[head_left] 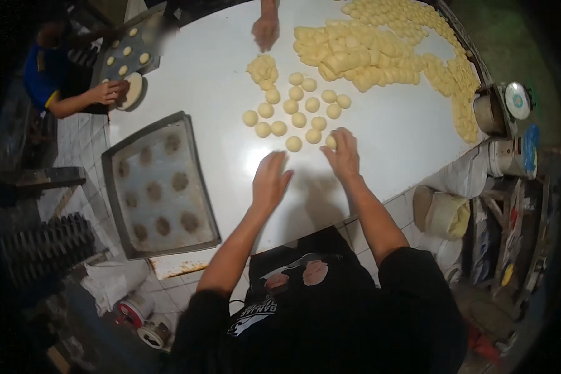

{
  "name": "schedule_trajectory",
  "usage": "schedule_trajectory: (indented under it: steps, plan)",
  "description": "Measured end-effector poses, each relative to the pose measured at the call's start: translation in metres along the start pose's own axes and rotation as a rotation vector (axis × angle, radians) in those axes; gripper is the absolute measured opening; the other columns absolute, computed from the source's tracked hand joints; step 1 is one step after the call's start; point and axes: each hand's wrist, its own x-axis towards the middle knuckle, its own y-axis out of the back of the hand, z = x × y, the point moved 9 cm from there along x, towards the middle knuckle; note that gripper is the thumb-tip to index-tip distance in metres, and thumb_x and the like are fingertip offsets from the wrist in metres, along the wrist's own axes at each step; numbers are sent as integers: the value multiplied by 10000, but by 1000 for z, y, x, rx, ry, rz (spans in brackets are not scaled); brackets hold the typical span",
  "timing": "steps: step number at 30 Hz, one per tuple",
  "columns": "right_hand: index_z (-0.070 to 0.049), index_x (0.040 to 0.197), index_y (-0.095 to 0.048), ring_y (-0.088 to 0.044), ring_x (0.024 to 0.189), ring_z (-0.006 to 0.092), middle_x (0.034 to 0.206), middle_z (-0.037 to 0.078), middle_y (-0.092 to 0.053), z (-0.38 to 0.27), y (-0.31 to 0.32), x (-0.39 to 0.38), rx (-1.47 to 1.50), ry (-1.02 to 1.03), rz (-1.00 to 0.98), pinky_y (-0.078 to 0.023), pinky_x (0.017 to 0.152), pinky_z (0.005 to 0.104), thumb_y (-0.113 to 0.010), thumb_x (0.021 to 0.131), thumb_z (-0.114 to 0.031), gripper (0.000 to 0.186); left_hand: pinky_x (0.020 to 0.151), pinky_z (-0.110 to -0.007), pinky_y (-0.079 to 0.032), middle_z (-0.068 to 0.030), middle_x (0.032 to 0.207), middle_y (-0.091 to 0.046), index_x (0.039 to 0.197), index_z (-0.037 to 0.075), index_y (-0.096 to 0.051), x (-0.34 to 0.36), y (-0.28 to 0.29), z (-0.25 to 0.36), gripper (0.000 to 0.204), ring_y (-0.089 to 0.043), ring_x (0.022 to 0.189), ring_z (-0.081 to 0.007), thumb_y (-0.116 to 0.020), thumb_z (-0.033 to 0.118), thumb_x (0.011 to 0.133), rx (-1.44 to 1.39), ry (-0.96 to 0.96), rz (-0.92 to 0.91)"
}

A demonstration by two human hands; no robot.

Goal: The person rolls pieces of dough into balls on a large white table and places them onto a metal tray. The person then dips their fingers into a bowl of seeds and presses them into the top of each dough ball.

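Observation:
My right hand [345, 156] curves round a small pale-yellow dough ball [331, 143], which shows between thumb and fingers on the white tabletop [230, 149]. To its left, my left hand [269, 181] rests low over the table with its thumb apart from the fingers and no dough visible in it. A separate dough ball [293, 144] lies just beyond my left fingertips. Several more round dough balls [298, 119] are scattered ahead of both hands. Behind them sits a lumpy heap of dough pieces [263, 70].
At the left lies a dark-rimmed baking tray [215, 218] with round stains. Large rows of dough pieces [355, 53] cover the far right, near a dial scale [517, 101]. One person's hand [266, 31] reaches in from the far edge; another person [50, 68] works at far left.

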Motion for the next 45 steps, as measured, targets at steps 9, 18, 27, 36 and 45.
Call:
schedule_trajectory:
  steps: [9, 18, 27, 36, 45]
  plan:
    - [-70, 978, -635, -628, 983, 343, 1006, 146, -620, 10, -46, -69, 201, 408, -563, -513, 872, 455, -743, 862, -189, 198, 849, -495, -523, -129, 1160, -617, 1132, 86, -644, -29, -58, -59, 300, -617, 1029, -351, -755, 181, 870, 63, 61, -205]
    - [-97, 860, -613, -583, 934, 313, 929, 106, -598, -40, -87, -88, 198, 662, -583, -464, 842, 449, -750, 844, -271, 222, 872, -496, -448, -121, 1026, -627, 932, 87, -615, -105, -88, -68, 137, -574, 991, -346, -683, 187, 866, 251, 187, -384]
    - [-51, 1044, -646, -603, 1039, 374, 1078, 144, -655, -52, -93, -96, 207, 723, -579, -487, 889, 497, -768, 846, -132, 247, 793, -472, -489, -116, 999, -611, 916, 97, -632, -120, -55, -79, 122, -575, 941, -326, -668, 199, 858, 388, 94, -21]
    - [-11, 1347, -581, -611, 1131, 208, 1218, 121, -673, -249, -176, 41, 506, -49, -1103, -486, 960, 325, -718, 932, -218, 484, 994, -455, -467, -138, 1164, -611, 1107, 40, -651, -126, -5, -66, 299, -577, 1144, -338, -684, 178, 844, 229, 186, 151]
    - [-73, 1326, -584, -577, 1188, 360, 1309, 162, -602, -411, -342, 65, -76, 697, -540, -465, 978, 471, -819, 817, -376, 637, 971, -405, -495, -142, 1180, -663, 1236, 60, -626, -81, 258, -182, 354, -640, 1121, -313, -737, 100, 901, -161, 466, 357]
